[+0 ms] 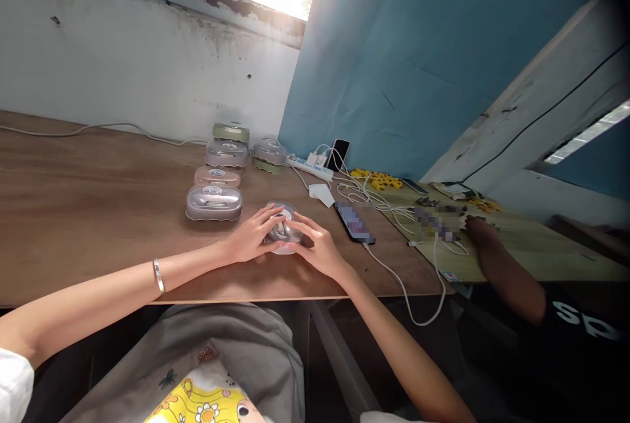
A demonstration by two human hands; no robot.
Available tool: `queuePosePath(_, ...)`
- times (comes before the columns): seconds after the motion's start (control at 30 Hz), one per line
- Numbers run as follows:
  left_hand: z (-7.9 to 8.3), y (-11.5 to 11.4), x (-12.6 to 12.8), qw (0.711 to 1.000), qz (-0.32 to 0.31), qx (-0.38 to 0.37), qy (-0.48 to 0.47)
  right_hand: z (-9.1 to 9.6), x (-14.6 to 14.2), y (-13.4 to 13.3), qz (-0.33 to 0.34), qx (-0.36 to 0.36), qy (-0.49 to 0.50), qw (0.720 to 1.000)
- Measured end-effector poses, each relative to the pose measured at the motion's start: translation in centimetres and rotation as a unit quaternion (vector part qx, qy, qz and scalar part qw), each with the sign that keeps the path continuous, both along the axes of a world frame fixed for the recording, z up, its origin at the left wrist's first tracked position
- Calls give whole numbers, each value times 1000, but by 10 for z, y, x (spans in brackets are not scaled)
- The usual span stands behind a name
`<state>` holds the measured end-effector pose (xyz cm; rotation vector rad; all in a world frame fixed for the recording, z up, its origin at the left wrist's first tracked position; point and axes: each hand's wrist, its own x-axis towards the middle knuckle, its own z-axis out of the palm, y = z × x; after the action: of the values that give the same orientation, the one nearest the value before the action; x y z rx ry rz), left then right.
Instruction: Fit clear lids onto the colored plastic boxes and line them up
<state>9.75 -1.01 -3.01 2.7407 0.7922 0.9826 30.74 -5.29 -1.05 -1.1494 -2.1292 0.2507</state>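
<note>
Near the front edge of the table, a small rounded box with a see-through lid [284,221] stands between my two hands; it looks like a soap box. My left hand [253,234] grips it from the left, fingers over the lid and thumb low at the front. From the right, my right hand [319,246] holds the same box, its fingertips on the top and thumb at the lower front. Fingers cover part of the lid and its round label. Left of my hands sits a similar grey box [214,203], with a pink one [217,177] just behind.
Farther back are stacked boxes, a green one [231,132] on top, and another pair [268,154]. Right of my hands lie a charging phone [354,222], white cards [321,195], a power strip [310,167] and tangled cables. Another person's arm [506,269] rests at the far right.
</note>
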Motion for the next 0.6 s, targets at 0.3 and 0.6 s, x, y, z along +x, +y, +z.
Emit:
queuePosePath(0.3, 0, -1, 2, 1000, -12, -7, 4, -5, -3, -3, -14, 42, 29, 999)
queuePosePath(0.6, 3, -1, 2, 999, -39, 33, 18, -9, -2, -12, -46, 46, 59, 996)
